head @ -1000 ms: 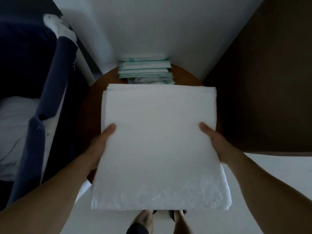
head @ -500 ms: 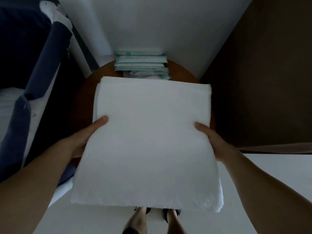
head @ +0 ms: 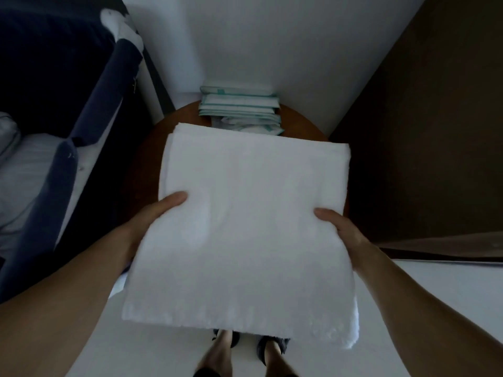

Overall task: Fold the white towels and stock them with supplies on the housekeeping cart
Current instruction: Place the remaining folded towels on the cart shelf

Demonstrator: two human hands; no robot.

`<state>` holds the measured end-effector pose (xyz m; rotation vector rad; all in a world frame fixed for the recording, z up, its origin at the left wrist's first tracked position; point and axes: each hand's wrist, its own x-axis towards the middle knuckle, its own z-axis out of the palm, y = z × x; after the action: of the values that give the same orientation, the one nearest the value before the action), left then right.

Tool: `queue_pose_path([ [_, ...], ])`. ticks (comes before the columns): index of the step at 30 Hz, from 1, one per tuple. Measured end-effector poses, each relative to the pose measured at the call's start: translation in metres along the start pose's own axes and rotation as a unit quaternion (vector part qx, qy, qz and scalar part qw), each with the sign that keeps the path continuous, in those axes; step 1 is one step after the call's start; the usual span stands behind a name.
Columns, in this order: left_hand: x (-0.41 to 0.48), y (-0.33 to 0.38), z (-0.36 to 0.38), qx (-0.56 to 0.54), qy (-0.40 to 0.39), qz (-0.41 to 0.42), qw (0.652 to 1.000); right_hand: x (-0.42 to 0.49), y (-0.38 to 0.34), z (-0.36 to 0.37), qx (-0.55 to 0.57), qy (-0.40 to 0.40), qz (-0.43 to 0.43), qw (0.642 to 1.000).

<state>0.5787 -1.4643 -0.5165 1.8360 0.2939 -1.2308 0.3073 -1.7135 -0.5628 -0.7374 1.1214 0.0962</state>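
Fig.: folded white towel [head: 245,227], centre of view, several layers thick, held flat in front of you. Its far edge lies over the round brown table [head: 143,170]; its near edge overhangs the floor [head: 435,308] above your feet [head: 221,349]. Whether the far end rests on the tabletop can't be told.

Your left hand [head: 152,216] grips the towel's left edge, thumb on top, fingers hidden underneath. Your right hand [head: 341,229] grips the right edge the same way: thumb on top, fingers out of sight below.

Beyond the towel, at the back of the table: stack of flat teal-edged packets [head: 239,110], against the white wall [head: 272,50]. The towel's far edge covers the stack's near bottom part, so no free tabletop shows btwn them.

Left of the table: navy padded bed rail [head: 95,110], running diagonally, w/ white bedding [head: 30,172] behind it. Right: dark brown panel [head: 435,131], close beside the table's edge.
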Motion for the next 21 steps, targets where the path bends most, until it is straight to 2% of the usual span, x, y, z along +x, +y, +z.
queue_pose_path([
  [4,-0.046,-0.005,0.01,-0.013,-0.042,0.065,0.997,-0.025,0.003,0.005,-0.002,0.03,-0.054,0.998],
  [7,-0.078,-0.015,0.02,-0.012,-0.028,0.122,0.992,-0.056,0.006,0.001,-0.027,0.067,-0.112,0.991],
  [11,-0.127,-0.017,0.032,0.006,-0.023,0.204,0.979,-0.105,0.004,-0.009,-0.027,0.05,-0.138,0.989],
  [21,-0.252,-0.043,0.055,0.047,-0.046,0.333,0.94,-0.245,0.036,-0.029,-0.015,0.067,-0.297,0.952],
])
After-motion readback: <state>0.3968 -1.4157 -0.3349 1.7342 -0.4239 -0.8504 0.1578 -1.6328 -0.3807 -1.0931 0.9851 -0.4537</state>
